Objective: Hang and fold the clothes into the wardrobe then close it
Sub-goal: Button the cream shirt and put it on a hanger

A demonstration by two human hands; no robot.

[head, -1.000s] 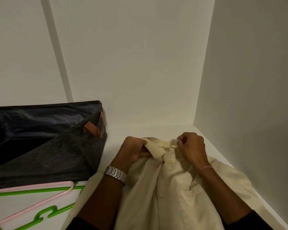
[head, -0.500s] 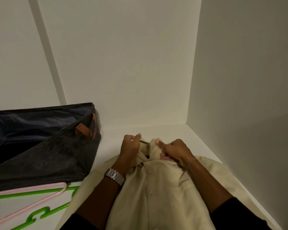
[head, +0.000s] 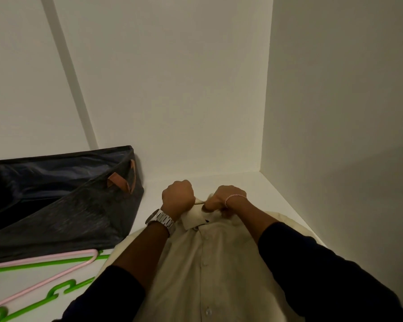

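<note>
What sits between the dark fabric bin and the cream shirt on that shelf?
In the head view, only bare white shelf separates the dark bin from the cream shirt; nearer the camera, pink and green hangers lie there.

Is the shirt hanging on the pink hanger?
No, the cream shirt lies flat on the shelf with both hands at its collar, while the pink hanger lies apart to the left, by the dark bag.

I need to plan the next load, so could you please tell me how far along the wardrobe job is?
Done: nothing looks hung or folded yet. In hand: the cream button-up shirt lies flat on the white wardrobe shelf, and the left hand and right hand both grip its collar. Left: the pink plastic hanger and green plastic hanger lie unused beside the dark fabric storage bin; closing the wardrobe comes last.
</note>
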